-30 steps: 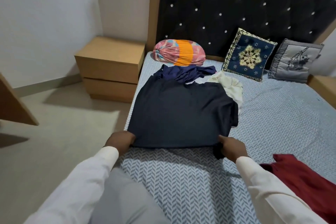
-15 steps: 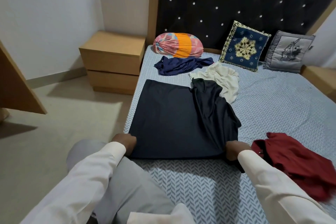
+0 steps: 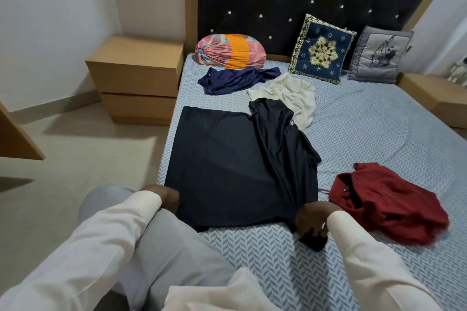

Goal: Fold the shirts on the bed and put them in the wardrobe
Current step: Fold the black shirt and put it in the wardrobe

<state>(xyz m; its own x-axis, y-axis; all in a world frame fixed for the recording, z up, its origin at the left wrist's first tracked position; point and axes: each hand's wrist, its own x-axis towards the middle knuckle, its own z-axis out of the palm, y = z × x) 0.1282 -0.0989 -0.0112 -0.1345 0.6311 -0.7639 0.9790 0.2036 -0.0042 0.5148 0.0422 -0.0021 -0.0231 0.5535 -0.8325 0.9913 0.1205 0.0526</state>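
On the bed (image 3: 366,139) lie a black shirt (image 3: 227,164), blue shirt (image 3: 235,79), cream shirt (image 3: 293,94), red shirt (image 3: 386,207), bolster (image 3: 230,52) and two cushions (image 3: 323,50).

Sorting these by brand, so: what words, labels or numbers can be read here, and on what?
None readable: the black shirt, red shirt, navy shirt and cream shirt show no visible tag or print, and the blue cushion and grey cushion carry only patterns.

bare sheet (image 3: 366,134) right of dark shirt (image 3: 227,159), red shirt (image 3: 386,199) near
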